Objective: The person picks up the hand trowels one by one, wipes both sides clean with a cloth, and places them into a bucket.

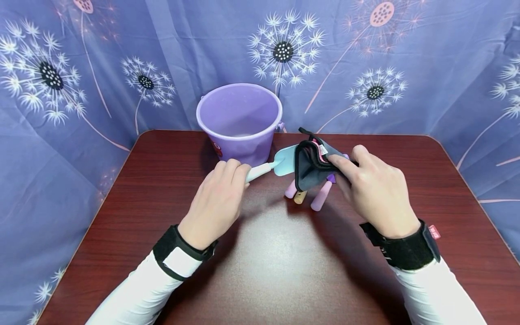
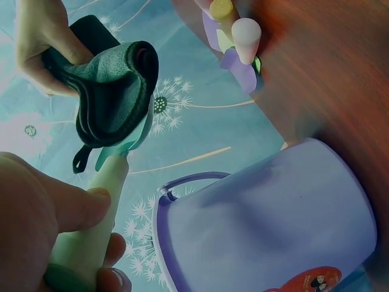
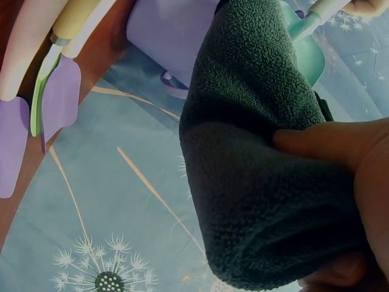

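My left hand [image 1: 217, 201] grips the white handle of a small hand shovel [image 1: 285, 161] with a light blue blade. In my right hand [image 1: 378, 194] is a folded dark grey cloth [image 1: 310, 174] with black edging, a hanging loop and a white label. The cloth lies over the far part of the blade and hides its tip. In the left wrist view the thumb presses along the shovel handle [image 2: 91, 237], fingers curled beneath. Fuzzy pile shows on the cloth [image 3: 249, 79] in the right wrist view, the right thumb on top of it.
A purple bucket [image 1: 243, 146] stands at the back of the dark red wooden table [image 1: 162, 180]. Under the cloth, several small tools with pink handles [image 1: 321, 196] and a wooden handle [image 1: 300, 197] lie on the table. A blue dandelion-print curtain [image 1: 203, 40] hangs behind.
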### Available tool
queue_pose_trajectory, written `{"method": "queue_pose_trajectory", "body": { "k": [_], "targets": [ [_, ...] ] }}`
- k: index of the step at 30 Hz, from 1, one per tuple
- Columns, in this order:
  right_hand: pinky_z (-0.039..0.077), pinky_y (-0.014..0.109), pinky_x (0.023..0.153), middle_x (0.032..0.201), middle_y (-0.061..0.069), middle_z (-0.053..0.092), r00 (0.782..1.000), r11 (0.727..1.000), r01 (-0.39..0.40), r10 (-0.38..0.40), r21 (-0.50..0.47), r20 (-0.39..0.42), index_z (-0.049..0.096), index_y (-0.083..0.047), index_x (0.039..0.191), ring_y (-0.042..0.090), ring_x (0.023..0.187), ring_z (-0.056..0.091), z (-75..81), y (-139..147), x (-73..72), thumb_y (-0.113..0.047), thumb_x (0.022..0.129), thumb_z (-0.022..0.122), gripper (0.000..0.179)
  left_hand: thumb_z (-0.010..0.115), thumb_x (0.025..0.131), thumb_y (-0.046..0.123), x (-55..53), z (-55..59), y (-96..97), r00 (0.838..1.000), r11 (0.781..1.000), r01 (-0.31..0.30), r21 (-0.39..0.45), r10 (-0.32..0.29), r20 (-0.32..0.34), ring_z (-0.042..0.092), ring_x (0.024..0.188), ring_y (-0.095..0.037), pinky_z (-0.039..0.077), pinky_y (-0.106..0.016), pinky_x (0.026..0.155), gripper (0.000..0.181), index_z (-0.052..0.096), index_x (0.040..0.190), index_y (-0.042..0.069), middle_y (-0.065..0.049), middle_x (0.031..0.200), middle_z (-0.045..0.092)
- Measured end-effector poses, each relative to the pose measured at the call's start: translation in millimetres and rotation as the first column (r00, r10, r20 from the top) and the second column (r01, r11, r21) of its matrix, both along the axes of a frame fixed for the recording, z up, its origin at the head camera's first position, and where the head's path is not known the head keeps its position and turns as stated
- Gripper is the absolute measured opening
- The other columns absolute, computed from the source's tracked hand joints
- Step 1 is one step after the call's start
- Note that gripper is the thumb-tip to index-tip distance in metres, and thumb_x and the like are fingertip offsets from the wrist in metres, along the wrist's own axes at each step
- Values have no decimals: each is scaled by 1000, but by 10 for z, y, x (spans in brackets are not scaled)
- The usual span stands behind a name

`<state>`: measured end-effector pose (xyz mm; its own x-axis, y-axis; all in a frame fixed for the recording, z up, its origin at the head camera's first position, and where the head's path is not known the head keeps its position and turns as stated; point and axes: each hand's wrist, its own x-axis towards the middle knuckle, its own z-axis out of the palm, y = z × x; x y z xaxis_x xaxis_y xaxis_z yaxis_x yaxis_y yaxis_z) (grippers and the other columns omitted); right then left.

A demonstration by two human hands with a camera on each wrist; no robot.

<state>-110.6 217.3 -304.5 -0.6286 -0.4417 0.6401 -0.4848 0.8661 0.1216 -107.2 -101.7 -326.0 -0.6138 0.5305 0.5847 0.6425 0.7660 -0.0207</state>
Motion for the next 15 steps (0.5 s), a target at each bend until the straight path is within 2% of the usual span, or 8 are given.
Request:
{"method": "queue_pose_trajectory", "body": {
  "k": [5,15],
  "targets": [
    [23,36,35,76,3,38,1000,999,-13,12,-49,-14,72,-15,115,19,48,34,-21,-3,-20,-13,83,71,33,52,101,9,-2,5,1,1000,1000,-1,14,1,-13,41,76,-28,38,-33,62,19,53,114,-5,-12,96,48],
    [29,38,35,80,4,48,996,997,-52,56,-64,64,72,-12,114,19,44,41,-48,-8,6,-14,80,77,34,51,101,9,-2,5,14,999,1000,-11,27,13,-45,40,74,-28,36,-32,59,18,53,114,-4,-12,95,48]
  ]
}}
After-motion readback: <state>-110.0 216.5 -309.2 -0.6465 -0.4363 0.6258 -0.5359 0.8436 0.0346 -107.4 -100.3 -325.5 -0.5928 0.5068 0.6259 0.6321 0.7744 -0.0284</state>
